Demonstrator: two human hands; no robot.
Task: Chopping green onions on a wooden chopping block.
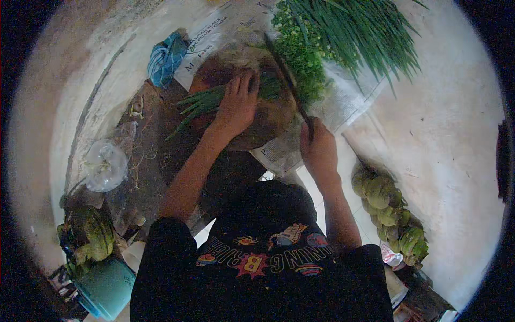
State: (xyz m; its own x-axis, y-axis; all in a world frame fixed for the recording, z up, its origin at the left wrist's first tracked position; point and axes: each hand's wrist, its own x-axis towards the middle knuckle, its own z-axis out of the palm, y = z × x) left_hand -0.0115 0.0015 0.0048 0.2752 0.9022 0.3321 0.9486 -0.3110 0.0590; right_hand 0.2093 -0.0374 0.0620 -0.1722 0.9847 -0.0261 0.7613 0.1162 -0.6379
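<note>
On a round wooden chopping board (265, 120), my left hand (240, 100) presses down on a bundle of long green onion leaves (205, 100), whose ends spread out to the left. My right hand (319, 149) is closed around the handle of a long dark knife (286, 72); the blade points up and away, along the board's right side. Some green pieces (270, 85) lie on the board between my left hand and the blade. A heap of chopped green onion (301, 60) rests on newspaper just right of the blade, beside a large bunch of uncut leaves (362, 36).
Printed newspaper (354, 104) lies under the board and greens. A blue patterned cloth (168, 60) sits at the upper left, with a clear plastic bag (106, 165) below it. Green fruits (380, 193) are at right, more (96, 233) at lower left near a teal container (106, 285).
</note>
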